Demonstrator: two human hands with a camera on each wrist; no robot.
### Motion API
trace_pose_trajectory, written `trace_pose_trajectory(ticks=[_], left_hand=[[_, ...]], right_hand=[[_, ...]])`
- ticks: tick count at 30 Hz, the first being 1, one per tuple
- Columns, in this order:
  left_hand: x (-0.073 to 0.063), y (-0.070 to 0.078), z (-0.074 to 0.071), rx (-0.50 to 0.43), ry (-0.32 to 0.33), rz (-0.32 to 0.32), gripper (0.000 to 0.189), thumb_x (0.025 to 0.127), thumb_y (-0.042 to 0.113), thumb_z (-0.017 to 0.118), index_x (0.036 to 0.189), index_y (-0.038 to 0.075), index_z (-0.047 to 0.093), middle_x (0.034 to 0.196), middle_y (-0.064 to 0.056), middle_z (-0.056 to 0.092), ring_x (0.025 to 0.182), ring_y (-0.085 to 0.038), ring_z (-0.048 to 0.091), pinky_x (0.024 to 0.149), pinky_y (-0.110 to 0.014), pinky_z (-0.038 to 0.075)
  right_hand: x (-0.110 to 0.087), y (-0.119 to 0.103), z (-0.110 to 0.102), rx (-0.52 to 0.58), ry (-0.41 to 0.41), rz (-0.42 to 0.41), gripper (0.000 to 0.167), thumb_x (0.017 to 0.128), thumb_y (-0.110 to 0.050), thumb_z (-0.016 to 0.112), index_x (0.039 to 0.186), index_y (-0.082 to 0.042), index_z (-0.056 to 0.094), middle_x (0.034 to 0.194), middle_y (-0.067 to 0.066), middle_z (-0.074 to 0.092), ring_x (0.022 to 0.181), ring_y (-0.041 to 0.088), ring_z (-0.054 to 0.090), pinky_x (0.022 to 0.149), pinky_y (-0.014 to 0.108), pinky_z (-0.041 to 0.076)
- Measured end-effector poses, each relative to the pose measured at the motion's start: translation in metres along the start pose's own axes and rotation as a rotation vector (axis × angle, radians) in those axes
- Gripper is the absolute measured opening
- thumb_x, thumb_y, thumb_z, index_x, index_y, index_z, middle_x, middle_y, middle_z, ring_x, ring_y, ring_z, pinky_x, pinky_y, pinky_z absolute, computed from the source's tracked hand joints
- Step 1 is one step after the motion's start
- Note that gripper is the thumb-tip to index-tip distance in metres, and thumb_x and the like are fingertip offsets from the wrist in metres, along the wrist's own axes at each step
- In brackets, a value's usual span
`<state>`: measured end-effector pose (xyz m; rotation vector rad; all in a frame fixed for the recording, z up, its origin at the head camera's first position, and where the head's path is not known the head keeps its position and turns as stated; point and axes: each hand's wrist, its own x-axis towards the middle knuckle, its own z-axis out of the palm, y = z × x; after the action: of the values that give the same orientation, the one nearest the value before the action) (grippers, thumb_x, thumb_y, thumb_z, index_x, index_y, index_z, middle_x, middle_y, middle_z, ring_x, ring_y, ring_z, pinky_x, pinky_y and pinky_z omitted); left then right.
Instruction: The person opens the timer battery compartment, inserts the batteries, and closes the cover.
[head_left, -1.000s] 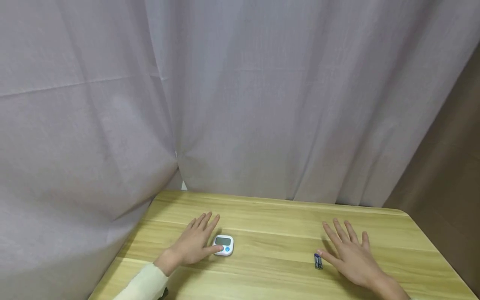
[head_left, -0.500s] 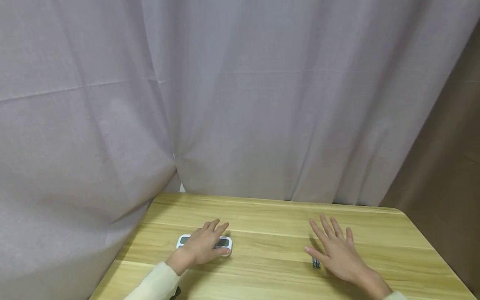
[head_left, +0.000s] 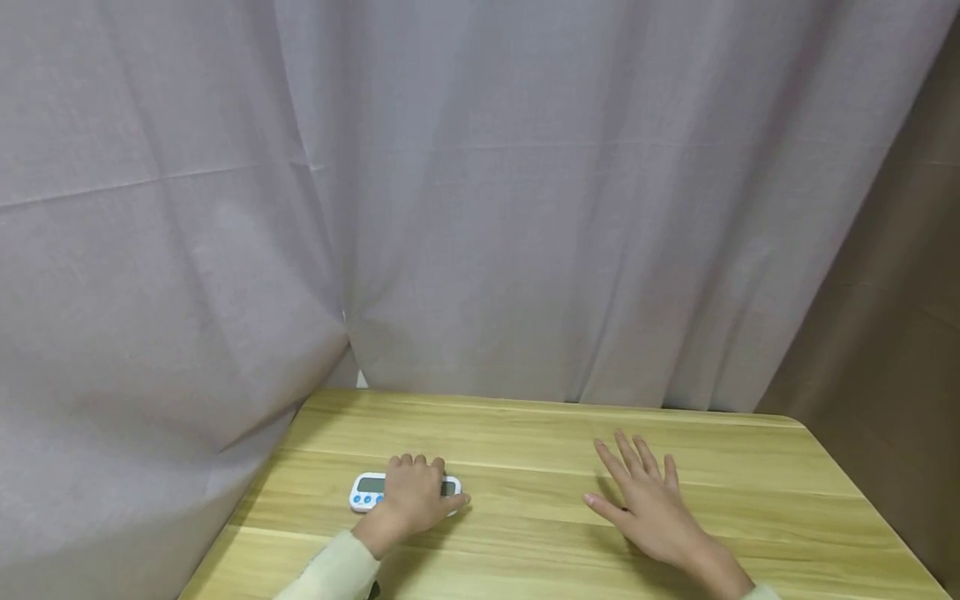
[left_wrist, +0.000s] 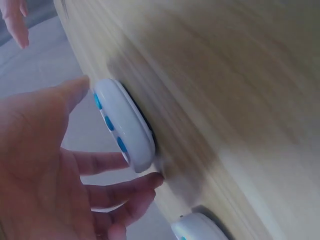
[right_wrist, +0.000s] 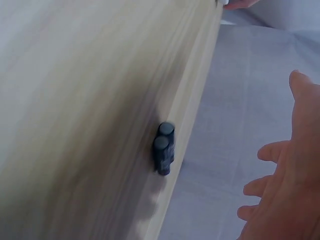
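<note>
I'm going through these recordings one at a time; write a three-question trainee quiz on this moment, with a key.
1. Count: how many white devices show, wholly or partly, in the left wrist view?
2. True or false: the right hand is gripping the dark batteries.
3. Choose: in the head view, which hand partly hides the devices? A) right hand B) left hand

Key: 1. Two. 2. False; they lie on the table, apart from its fingers. 3. B.

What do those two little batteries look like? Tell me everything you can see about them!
The batteries are small, dark cylinders with round ends. Pale marks on their sides are too blurry to read. They lie side by side, close together, on the wood-look table. The right hand is nearby, not touching them.
</note>
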<state>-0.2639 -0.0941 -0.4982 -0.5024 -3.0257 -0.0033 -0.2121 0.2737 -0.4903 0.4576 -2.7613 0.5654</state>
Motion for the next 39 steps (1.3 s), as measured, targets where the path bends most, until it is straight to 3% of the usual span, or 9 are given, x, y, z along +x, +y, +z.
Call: trace_pose_trajectory(ticks=[6, 17, 22, 25, 29, 36, 39], left_hand=[[0.000, 0.005, 0.000, -0.030, -0.005, -0.011, 0.084, 0.082, 0.078, 0.072, 0.126, 0.006, 0.069, 0.103, -0.016, 0.073, 0.095, -0.038, 0.070, 0.096, -0.055, 0.059], [0.003, 0.009, -0.001, -0.126, 0.074, 0.021, 0.059, 0.081, 0.058, 0.081, 0.105, 0.005, 0.070, 0.084, -0.011, 0.068, 0.073, -0.027, 0.065, 0.071, -0.047, 0.063], [0.007, 0.012, -0.010, -0.312, 0.173, 0.043, 0.047, 0.082, 0.045, 0.080, 0.106, 0.005, 0.071, 0.081, -0.005, 0.065, 0.066, -0.017, 0.057, 0.056, -0.032, 0.053], [0.011, 0.014, -0.021, -0.455, 0.206, 0.033, 0.045, 0.084, 0.041, 0.077, 0.113, 0.007, 0.072, 0.085, -0.002, 0.065, 0.068, -0.013, 0.054, 0.055, -0.026, 0.047], [0.015, 0.017, -0.038, -0.610, 0.221, 0.000, 0.045, 0.089, 0.040, 0.075, 0.123, 0.011, 0.070, 0.094, -0.002, 0.067, 0.072, -0.013, 0.056, 0.056, -0.025, 0.049], [0.016, 0.019, -0.055, -0.712, 0.246, -0.015, 0.051, 0.091, 0.041, 0.077, 0.131, 0.010, 0.069, 0.106, -0.005, 0.072, 0.076, -0.012, 0.058, 0.060, -0.025, 0.051], [0.016, 0.020, -0.059, -0.798, 0.233, 0.001, 0.051, 0.092, 0.039, 0.077, 0.133, 0.010, 0.068, 0.109, -0.007, 0.072, 0.076, -0.011, 0.061, 0.058, -0.025, 0.053]], right_hand=[[0.003, -0.007, 0.006, -0.002, 0.013, -0.011, 0.081, 0.101, -0.057, 0.064, 0.165, -0.013, 0.038, 0.172, 0.028, 0.023, 0.155, 0.059, 0.017, 0.117, 0.090, 0.004], [0.006, -0.021, 0.012, 0.056, 0.012, -0.020, 0.078, 0.102, -0.053, 0.065, 0.163, -0.012, 0.040, 0.162, 0.029, 0.042, 0.152, 0.057, 0.025, 0.114, 0.091, 0.009], [0.008, -0.026, 0.016, 0.095, 0.033, -0.034, 0.076, 0.102, -0.052, 0.066, 0.163, -0.012, 0.040, 0.159, 0.025, 0.048, 0.152, 0.055, 0.028, 0.115, 0.091, 0.008], [0.011, -0.029, 0.018, 0.118, 0.040, -0.042, 0.075, 0.103, -0.051, 0.066, 0.162, -0.012, 0.041, 0.160, 0.022, 0.049, 0.152, 0.053, 0.028, 0.116, 0.090, 0.007], [0.014, -0.035, 0.019, 0.156, 0.030, -0.044, 0.074, 0.104, -0.050, 0.065, 0.163, -0.014, 0.040, 0.161, 0.019, 0.048, 0.154, 0.051, 0.025, 0.117, 0.089, 0.005], [0.017, -0.042, 0.019, 0.159, 0.028, -0.043, 0.071, 0.104, -0.050, 0.064, 0.161, -0.014, 0.042, 0.160, 0.017, 0.050, 0.154, 0.051, 0.027, 0.118, 0.088, 0.006], [0.018, -0.044, 0.019, 0.170, 0.029, -0.041, 0.070, 0.104, -0.048, 0.065, 0.161, -0.014, 0.043, 0.160, 0.016, 0.050, 0.154, 0.050, 0.027, 0.119, 0.088, 0.005]])
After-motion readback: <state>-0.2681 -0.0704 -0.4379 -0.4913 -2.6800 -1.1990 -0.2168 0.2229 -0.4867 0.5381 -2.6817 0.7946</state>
